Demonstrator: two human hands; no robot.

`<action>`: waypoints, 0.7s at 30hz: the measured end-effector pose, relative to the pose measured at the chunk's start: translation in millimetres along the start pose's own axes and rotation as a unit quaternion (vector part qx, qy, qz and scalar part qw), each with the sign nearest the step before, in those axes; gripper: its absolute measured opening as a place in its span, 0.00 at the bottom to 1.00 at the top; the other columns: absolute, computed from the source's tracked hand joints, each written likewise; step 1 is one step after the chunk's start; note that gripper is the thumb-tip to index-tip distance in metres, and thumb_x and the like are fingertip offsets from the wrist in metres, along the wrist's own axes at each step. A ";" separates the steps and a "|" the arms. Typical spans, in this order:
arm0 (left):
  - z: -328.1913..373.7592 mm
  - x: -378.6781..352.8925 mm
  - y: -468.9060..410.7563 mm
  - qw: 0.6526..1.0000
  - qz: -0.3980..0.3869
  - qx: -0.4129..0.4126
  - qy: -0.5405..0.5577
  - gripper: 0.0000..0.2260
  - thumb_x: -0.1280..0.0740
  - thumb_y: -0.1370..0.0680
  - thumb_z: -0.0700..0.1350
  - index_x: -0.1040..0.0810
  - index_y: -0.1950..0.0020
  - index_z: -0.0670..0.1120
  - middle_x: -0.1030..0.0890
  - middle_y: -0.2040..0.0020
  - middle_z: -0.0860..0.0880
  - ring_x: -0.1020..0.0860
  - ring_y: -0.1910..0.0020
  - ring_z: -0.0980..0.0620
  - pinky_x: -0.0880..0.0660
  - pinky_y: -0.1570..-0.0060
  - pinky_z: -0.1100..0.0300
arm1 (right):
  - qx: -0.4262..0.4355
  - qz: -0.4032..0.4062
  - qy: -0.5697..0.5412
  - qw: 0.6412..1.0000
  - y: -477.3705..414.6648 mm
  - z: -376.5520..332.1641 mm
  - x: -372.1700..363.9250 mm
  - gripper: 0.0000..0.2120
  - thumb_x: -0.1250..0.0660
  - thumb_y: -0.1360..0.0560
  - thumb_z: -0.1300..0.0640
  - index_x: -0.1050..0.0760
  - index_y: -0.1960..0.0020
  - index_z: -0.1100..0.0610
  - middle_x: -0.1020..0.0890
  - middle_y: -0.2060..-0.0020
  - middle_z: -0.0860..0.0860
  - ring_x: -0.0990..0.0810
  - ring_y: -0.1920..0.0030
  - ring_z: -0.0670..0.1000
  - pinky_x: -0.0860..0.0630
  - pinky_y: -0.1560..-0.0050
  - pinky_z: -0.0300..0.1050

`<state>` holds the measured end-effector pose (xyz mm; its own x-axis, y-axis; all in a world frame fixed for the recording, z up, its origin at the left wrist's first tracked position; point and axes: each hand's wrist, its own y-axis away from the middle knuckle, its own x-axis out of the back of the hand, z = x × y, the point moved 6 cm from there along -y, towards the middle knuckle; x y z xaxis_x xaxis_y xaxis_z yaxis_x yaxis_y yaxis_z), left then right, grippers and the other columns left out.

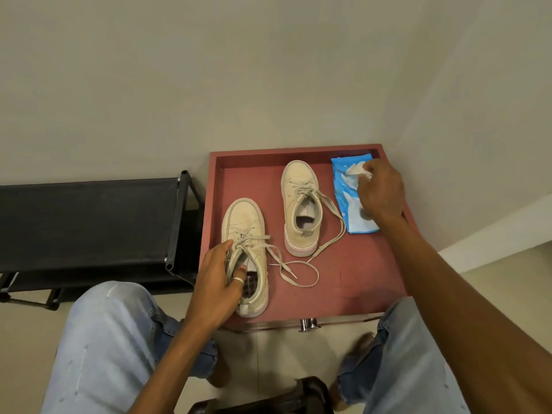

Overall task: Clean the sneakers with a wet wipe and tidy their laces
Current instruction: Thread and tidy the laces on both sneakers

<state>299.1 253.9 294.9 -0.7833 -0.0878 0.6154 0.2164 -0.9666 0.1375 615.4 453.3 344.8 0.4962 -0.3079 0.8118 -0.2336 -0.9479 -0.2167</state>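
Two beige sneakers sit on a low reddish table (364, 282) with a raised rim, set in the corner of a room. Off the table's left edge stands a black shoe rack (89, 222) with a fabric top and metal tube frame.

Near the table's front-left corner lies the left sneaker (248, 222), toe pointing toward the back rim. The left hand (218, 282) grips it at the opening: the thumb lies along the shoe's outer left side, while the fingers (239, 274) curl down inside the collar, pinching the shoe's side wall. A ring shows on one finger. Its untied laces (294, 271) trail to the right across the table in a loose loop.

Nearer the middle, closer to the back rim, rests the right sneaker (298, 186), upright, toe also toward the back, apart from the other shoe. Its lace (336, 231) runs out to the right and curves down past the heel.

In the back-right corner lies a blue wet wipe pack (348, 201), flat along the right rim. The right hand (380, 192) hovers over it, fingertips pressed together and pinching a white wet wipe (358, 170) at the pack's far end, the wipe partly drawn up from the pack.

Both knees in light blue jeans (101, 339) frame the table's front edge.
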 end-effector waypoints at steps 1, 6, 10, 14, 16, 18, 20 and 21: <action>-0.1 -0.4 -0.3 1.000 0.000 -0.001 -0.003 0.25 0.33 0.19 0.40 0.35 0.22 0.47 0.30 0.27 0.51 0.30 0.30 0.53 0.32 0.31 0.57 | 0.011 0.003 0.017 1.000 -4.3 1.9 -3.5 0.13 0.38 0.24 0.62 0.22 0.41 0.61 0.19 0.45 0.58 0.21 0.46 0.60 0.28 0.50 0.47; 1.2 -0.2 0.0 1.000 0.003 -0.002 -0.002 0.24 0.34 0.18 0.41 0.34 0.23 0.47 0.31 0.30 0.55 0.32 0.33 0.58 0.33 0.33 0.60 | 0.068 -0.068 0.063 0.993 -11.3 12.0 -24.9 0.10 0.33 0.24 0.59 0.21 0.47 0.64 0.19 0.49 0.61 0.21 0.49 0.62 0.26 0.52 0.51; 0.5 1.0 -0.2 1.000 0.002 -0.005 -0.007 0.22 0.34 0.18 0.42 0.33 0.24 0.48 0.30 0.32 0.56 0.30 0.35 0.58 0.32 0.34 0.59 | 0.086 -0.006 0.027 0.996 -0.4 2.9 -11.6 0.14 0.35 0.23 0.57 0.25 0.43 0.67 0.21 0.45 0.63 0.24 0.45 0.63 0.30 0.45 0.53; 1.2 3.9 -0.6 1.000 0.010 -0.010 -0.022 0.19 0.33 0.19 0.42 0.28 0.29 0.48 0.26 0.34 0.52 0.25 0.37 0.54 0.27 0.37 0.57 | 0.101 0.044 -0.037 0.993 39.0 -22.5 3.1 0.17 0.38 0.22 0.56 0.27 0.38 0.65 0.22 0.41 0.60 0.26 0.40 0.61 0.34 0.38 0.51; 2.3 7.3 1.1 0.999 0.024 -0.007 -0.043 0.18 0.32 0.20 0.43 0.27 0.30 0.47 0.25 0.34 0.51 0.24 0.38 0.51 0.29 0.41 0.60 | 0.109 0.056 -0.062 0.990 69.3 -29.2 3.7 0.17 0.39 0.22 0.54 0.27 0.38 0.63 0.22 0.42 0.58 0.26 0.40 0.59 0.34 0.38 0.49; 3.9 9.5 4.4 0.997 0.029 -0.006 -0.065 0.19 0.31 0.20 0.45 0.27 0.29 0.46 0.25 0.33 0.50 0.24 0.38 0.50 0.29 0.44 0.60 | 0.110 0.051 -0.086 0.989 103.3 -35.1 0.4 0.13 0.38 0.22 0.56 0.26 0.40 0.61 0.22 0.44 0.57 0.26 0.42 0.59 0.31 0.40 0.52; 3.8 11.7 7.8 0.997 0.031 -0.005 -0.071 0.20 0.31 0.20 0.48 0.27 0.29 0.46 0.26 0.32 0.50 0.23 0.39 0.51 0.29 0.46 0.60 | 0.133 0.034 -0.096 0.986 133.1 -49.2 -3.0 0.09 0.37 0.23 0.59 0.25 0.44 0.60 0.22 0.49 0.56 0.26 0.46 0.58 0.28 0.45 0.54; 3.3 12.9 8.4 0.997 0.030 -0.002 -0.068 0.21 0.31 0.20 0.49 0.27 0.28 0.47 0.26 0.32 0.50 0.23 0.40 0.52 0.29 0.46 0.60 | 0.146 0.019 -0.109 0.983 144.7 -57.1 -5.2 0.08 0.37 0.23 0.60 0.25 0.45 0.59 0.22 0.49 0.55 0.25 0.47 0.57 0.27 0.46 0.53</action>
<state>292.8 245.4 306.6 -0.6823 -0.1131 0.7223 0.2582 -0.9616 0.0934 531.3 322.4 340.1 0.6667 -0.3240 0.6712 -0.0210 -0.9084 -0.4176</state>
